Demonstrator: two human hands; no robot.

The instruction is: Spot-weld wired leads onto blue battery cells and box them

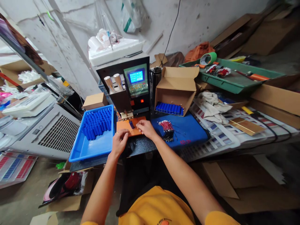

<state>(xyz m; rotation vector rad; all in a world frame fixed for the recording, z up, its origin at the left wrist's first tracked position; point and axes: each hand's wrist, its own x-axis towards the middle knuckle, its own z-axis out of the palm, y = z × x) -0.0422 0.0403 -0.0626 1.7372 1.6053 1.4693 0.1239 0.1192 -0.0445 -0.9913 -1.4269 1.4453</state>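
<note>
On the orange plate (136, 122) of a spot welder (99, 73), a blue cylindrical battery cell (131, 124) stands below the welder's electrodes (127, 114). My left hand (120, 140) is just left of the plate, thumb and fingers pressed together; what they hold, if anything, is too small to make out. From the right, my right hand (145, 128) reaches over the plate close to the cell. Its fingertips are pinched, and anything between them is hidden. A bundle of red and black wires (167, 129) lies on the blue mat (187, 131) to the right.
A blue tray (93, 148) on the left holds many blue cells (97, 123). An open cardboard box (179, 78) at the back right contains more cells. Beside it stands a dark flask (156, 75). A green tray (243, 84) with tape and tools sits farther right.
</note>
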